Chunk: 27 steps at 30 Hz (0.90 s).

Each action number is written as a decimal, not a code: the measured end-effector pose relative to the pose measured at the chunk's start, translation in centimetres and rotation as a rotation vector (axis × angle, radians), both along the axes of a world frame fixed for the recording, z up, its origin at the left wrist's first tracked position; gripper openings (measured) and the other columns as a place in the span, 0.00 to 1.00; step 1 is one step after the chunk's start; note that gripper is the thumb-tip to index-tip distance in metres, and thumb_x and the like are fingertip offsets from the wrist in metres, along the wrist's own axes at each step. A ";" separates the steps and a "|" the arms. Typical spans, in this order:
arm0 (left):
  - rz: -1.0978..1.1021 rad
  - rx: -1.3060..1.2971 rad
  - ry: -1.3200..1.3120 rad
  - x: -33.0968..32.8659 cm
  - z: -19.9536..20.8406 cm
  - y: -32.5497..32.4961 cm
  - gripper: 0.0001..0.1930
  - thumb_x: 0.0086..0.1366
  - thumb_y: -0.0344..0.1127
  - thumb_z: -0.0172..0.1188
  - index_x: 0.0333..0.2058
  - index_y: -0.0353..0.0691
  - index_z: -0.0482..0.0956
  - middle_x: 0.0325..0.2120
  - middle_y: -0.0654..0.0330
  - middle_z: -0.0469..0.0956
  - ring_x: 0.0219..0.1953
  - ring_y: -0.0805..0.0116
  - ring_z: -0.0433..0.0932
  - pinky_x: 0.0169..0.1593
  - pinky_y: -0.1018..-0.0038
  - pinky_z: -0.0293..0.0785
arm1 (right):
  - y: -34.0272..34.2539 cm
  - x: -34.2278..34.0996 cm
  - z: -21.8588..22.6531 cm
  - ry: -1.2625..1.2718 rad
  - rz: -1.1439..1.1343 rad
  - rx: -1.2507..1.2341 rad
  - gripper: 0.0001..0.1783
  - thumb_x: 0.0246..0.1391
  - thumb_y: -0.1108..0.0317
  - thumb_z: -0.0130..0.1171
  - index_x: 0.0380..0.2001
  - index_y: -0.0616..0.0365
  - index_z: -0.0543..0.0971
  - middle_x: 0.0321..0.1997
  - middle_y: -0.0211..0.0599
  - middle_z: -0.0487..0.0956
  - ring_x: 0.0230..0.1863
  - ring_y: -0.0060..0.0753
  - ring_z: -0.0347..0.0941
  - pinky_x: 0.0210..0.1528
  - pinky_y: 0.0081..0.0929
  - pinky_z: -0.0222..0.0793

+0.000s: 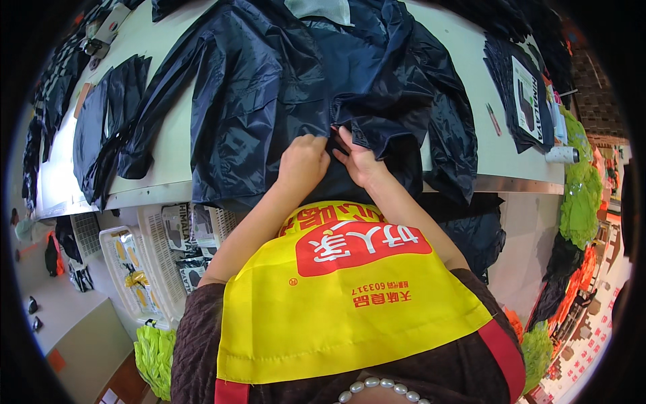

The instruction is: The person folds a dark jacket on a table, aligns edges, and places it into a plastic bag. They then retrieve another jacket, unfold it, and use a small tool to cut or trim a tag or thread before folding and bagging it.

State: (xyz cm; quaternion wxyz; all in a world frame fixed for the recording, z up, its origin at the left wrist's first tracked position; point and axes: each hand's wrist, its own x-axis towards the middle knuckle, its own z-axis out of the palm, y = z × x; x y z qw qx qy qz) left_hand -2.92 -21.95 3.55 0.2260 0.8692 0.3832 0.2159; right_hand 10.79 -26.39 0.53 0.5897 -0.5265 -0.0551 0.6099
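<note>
A dark navy jacket [259, 101] lies spread on the table, its front parted and its shiny sleeves out to both sides. My left hand [304, 163] is closed on the jacket's left front edge near the hem. Close beside it, my right hand [360, 160] pinches the other front edge near the lower end of the zipper [332, 111], with some fingers curled under the turned-back cloth. The fingertips of both hands are partly hidden by fabric.
A stack of dark folded pieces [111, 124] lies at the left. On the right are a small pair of snips [494, 119], dark packaged garments [518, 94] and a thread spool [562, 155]. White baskets [161, 242] stand below the table edge, with yellow-green cloth [580, 185] at the right.
</note>
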 end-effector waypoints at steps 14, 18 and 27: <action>0.200 -1.686 -0.380 -3.8 2.7 -2.8 0.36 0.66 0.62 0.40 0.59 0.34 0.59 0.46 0.51 0.73 0.42 0.69 0.71 0.41 0.74 0.69 | 1.0 2.1 4.3 0.253 0.034 0.226 0.10 0.56 0.67 0.56 0.40 0.56 0.78 0.42 0.34 0.80 0.47 0.29 0.75 0.54 0.29 0.67; 0.286 -1.806 -1.327 -0.1 2.5 -1.7 0.28 0.62 0.53 0.53 0.55 0.41 0.63 0.54 0.50 0.67 0.55 0.58 0.66 0.60 0.58 0.58 | 0.0 2.2 4.9 0.369 0.163 0.358 0.11 0.57 0.69 0.53 0.43 0.57 0.77 0.45 0.35 0.79 0.49 0.29 0.74 0.56 0.30 0.65; 0.356 -1.570 -1.019 2.1 5.0 1.6 0.10 0.55 0.40 0.64 0.30 0.40 0.79 0.27 0.62 0.79 0.31 0.72 0.76 0.40 0.76 0.71 | -0.6 3.5 4.2 0.364 0.304 0.374 0.11 0.57 0.68 0.54 0.43 0.54 0.75 0.47 0.35 0.76 0.52 0.32 0.71 0.57 0.38 0.65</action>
